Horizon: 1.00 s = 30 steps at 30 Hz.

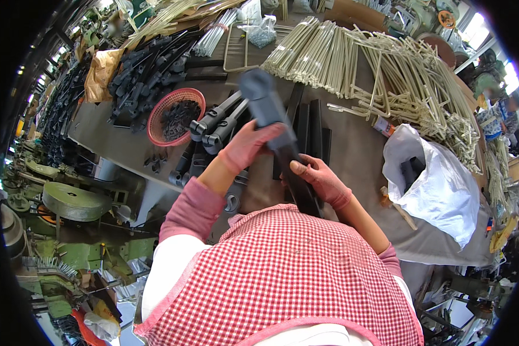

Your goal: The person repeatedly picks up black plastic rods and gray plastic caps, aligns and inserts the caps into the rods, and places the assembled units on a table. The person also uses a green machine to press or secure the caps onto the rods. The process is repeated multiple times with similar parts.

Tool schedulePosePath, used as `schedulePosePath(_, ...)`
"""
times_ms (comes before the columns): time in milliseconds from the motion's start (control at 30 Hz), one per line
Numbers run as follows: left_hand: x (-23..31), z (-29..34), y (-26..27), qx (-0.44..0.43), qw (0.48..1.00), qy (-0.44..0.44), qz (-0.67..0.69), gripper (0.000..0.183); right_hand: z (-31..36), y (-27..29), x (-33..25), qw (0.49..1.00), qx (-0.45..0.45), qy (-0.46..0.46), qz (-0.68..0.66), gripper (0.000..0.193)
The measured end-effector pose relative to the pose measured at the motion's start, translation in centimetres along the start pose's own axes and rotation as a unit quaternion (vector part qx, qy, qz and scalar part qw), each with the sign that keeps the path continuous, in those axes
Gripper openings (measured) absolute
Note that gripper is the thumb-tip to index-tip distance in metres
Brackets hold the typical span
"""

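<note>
Over the brown-grey table point(357, 153), a long dark piece point(287, 154) is held at the clock's centre, its rounded head toward eleven, clasped by the left hand point(251, 144) higher up and by the right hand point(326, 180) lower down. If the left grip were loosened, the grey-fitted rods point(228, 126) at ten o'clock could be struck, and small black parts point(181, 118) spilled from the pink basket point(153, 124) beyond.

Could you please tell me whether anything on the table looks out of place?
A few small dark pieces lie loose beside the red basket, which holds similar-looking ones. The metal rods farther right lie crisscrossed, unlike the neater bundles beside them. Nothing looks clearly damaged.
</note>
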<state>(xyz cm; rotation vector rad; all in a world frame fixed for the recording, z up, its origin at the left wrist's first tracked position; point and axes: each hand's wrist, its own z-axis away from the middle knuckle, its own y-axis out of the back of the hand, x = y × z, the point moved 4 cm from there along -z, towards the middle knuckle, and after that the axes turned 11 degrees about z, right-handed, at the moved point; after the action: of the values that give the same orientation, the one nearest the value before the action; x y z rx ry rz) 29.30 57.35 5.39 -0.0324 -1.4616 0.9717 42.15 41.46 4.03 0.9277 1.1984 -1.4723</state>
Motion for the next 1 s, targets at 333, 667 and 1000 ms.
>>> schedulePosePath(333, -12.9, 8.8, 17.1, 0.426, 0.742, -0.155, 0.494, 0.036, 2.5, 11.2, 13.8, 0.794, 0.318, -0.135, 0.501, 0.064)
schedulePosePath(667, -15.6, 4.1, 13.1, 0.369, 0.811, 0.046, 0.451, 0.043, 1.9, 12.0, 17.4, 0.701, 0.296, -0.298, 0.576, 0.100)
schedulePosePath(1000, -20.7, -20.7, -20.7, -0.289, 0.763, -0.200, -0.543, 0.038, 17.8, 17.9, 15.7, 0.944, 0.238, -0.172, 0.152, 0.066)
